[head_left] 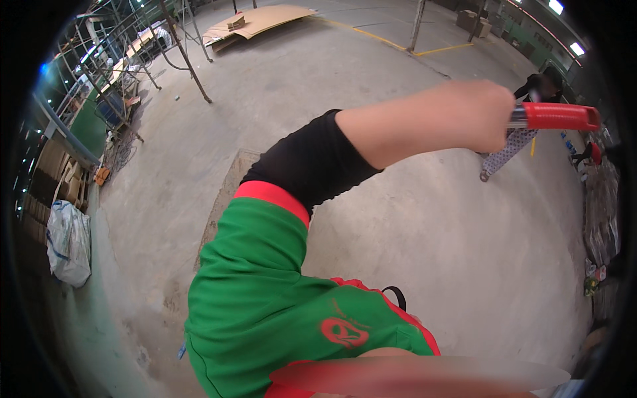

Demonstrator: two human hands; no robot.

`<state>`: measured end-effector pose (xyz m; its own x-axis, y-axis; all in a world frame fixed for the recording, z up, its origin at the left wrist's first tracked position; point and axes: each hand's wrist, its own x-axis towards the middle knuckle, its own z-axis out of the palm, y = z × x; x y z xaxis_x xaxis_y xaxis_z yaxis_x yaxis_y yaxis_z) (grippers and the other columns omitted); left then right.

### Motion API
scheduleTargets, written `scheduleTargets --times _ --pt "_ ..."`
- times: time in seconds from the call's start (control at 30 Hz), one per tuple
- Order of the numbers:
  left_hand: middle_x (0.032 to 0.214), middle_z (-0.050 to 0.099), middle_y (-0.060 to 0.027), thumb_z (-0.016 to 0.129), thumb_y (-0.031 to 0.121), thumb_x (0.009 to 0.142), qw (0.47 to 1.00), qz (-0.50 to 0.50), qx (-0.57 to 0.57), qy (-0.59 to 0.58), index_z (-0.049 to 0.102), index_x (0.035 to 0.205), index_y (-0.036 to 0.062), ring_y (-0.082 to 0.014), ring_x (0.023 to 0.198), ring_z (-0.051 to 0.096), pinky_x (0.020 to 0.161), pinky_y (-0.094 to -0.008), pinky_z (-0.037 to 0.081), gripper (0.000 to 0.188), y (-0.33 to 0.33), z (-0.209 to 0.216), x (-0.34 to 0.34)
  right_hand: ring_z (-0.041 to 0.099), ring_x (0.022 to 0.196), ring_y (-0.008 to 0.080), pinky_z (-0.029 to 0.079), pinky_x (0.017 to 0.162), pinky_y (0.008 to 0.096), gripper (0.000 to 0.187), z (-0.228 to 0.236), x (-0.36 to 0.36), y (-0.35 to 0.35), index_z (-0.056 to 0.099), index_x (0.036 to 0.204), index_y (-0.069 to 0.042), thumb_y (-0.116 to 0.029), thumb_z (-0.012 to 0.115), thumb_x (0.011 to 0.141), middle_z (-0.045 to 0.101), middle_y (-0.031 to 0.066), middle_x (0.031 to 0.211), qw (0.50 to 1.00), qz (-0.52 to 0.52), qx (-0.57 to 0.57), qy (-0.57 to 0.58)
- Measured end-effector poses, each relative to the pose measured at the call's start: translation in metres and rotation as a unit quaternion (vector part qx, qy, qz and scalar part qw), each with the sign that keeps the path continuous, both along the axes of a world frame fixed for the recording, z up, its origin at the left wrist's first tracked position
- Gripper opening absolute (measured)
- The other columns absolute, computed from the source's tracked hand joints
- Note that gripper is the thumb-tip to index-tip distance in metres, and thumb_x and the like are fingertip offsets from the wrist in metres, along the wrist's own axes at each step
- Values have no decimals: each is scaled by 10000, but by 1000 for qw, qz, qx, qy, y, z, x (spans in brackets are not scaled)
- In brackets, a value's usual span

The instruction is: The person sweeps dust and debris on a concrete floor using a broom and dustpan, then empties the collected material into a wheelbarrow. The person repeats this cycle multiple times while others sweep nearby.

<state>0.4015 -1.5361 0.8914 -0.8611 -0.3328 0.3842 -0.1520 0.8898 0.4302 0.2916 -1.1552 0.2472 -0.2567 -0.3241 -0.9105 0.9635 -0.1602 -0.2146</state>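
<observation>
**Left hand on red-handled tool, no work contact that I can see**

Status from my end: left hand (481,116) is curled into a fist, fingers wrapped round the red-handled tool (561,117). Fist is slightly blurred, so I can't resolve individual fingers. Right hand is out of frame; can't tell its state.

Progress: done, as I read it, is the grip only. What's left I can't call: no workpiece shows at the hand, and whatever the fist covers of the tool is hidden. I see no finished result to check against. My guess is an early or in-between stage, low confidence.

Tool location: in the fist, sticking out on the side away from the forearm. Short silver metal section (518,117) right beside the fist, red sleeve of the grip outboard of that.

Orientation: long axis near level in my view, roughly carrying on the forearm's line but flatter. Red end points right, away from the wrist, with a small opening at its tip. Opposite end hidden in the hand; can't say which end does the work.

Around the hand: a person in patterned trousers (511,149) stands beyond the tool, below it in my view. Cardboard sheets (265,23) lie well apart, far left of the hand.
</observation>
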Motion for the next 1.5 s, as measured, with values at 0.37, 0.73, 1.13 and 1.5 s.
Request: scheduleTargets --times 0.37,0.73,1.13,1.5 --pt "650 578 -117 636 177 740 971 -30 85 219 584 911 40 -279 614 582 572 -365 454 225 28 -38 -14 536 542 198 454 502 321 175 -56 -3 52 496 653 -83 -173 536 798 551 70 600 997 64 30 44" --pt "650 561 -51 694 147 727 917 -6 385 108 564 813 29 -104 620 491 608 -289 438 196 35 -295 -8 523 554 181 458 508 280 225 131 33 24 407 697 -68 -185 589 758 491 53 592 980 -189 -60 -22" --pt "1095 589 -110 751 61 653 807 -343 480 -10 594 1068 52 -241 1021 561 898 -338 432 444 127 -422 42 546 623 199 445 489 276 202 219 78 -90 499 903 -29 -223 452 872 558 81 767 986 -9 -138 92" --pt "1029 599 -71 709 43 685 829 -340 438 -69 577 1075 38 -197 922 579 786 -288 481 412 105 -412 70 566 682 135 482 563 264 203 231 101 -114 531 1002 -132 -290 442 911 581 33 789 918 233 -306 98"
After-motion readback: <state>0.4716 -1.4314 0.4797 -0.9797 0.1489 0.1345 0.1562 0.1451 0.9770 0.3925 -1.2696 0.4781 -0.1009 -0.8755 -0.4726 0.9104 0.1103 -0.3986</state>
